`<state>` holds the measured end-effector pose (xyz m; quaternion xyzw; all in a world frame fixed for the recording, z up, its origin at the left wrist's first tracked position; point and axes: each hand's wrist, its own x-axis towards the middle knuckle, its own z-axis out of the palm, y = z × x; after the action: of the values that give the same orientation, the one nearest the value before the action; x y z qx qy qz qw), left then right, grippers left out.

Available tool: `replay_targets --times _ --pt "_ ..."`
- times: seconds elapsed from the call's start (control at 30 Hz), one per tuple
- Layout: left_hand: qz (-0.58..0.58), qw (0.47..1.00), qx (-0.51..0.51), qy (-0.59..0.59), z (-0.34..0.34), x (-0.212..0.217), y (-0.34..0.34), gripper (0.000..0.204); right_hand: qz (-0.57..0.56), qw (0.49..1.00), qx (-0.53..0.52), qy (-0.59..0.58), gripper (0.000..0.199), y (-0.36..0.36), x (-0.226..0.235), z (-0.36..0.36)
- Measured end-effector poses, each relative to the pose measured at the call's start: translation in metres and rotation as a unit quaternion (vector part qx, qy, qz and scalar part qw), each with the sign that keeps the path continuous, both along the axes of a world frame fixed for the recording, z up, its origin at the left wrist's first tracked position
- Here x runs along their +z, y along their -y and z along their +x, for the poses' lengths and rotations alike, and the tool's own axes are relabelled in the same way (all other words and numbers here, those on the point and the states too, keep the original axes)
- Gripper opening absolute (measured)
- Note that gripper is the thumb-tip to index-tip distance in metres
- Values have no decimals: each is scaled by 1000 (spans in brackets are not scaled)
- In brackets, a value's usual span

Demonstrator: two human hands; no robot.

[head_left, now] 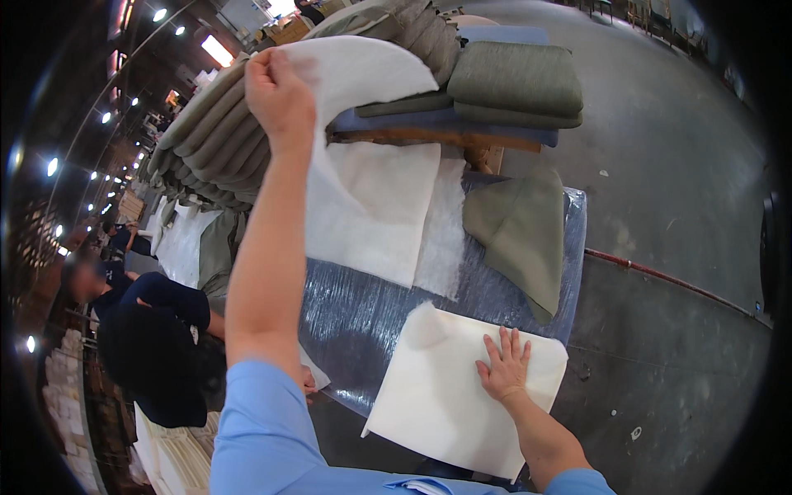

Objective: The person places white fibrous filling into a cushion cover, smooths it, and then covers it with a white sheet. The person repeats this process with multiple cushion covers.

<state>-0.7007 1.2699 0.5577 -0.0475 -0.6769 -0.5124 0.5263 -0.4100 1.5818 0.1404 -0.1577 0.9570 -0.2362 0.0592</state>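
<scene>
Right hand [505, 368] flat on white foam sheet [445, 396].

Workshop hall with a smooth grey concrete floor [660, 165] crossed by a thin reddish pipe [668, 279]. Round ceiling lamps [159, 14] glow at upper left. Stacked grey-green upholstered cushions [516, 82] lie behind the plastic-wrapped blue table [363, 313].

White foam sheets [445, 388] lie on a glossy blue wrapped table [363, 313] beside olive-green cushion covers [524, 231].
</scene>
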Motion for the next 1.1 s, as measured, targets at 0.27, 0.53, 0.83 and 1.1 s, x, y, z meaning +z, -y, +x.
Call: replay_targets --times 0.27,0.53,0.83,1.1 --pt "-407 895 -178 -35 236 -12 -236 28 281 931 -161 -166 67 -14 4 -14" --pt "-378 814 -408 164 454 -127 -447 21 -343 890 -1 300 63 -140 47 81" --pt "-210 772 -438 411 529 -196 -498 15 -638 526 -129 548 59 -293 56 168" --pt "-185 756 -402 482 577 -232 -481 17 -659 373 -109 644 55 -335 77 178"
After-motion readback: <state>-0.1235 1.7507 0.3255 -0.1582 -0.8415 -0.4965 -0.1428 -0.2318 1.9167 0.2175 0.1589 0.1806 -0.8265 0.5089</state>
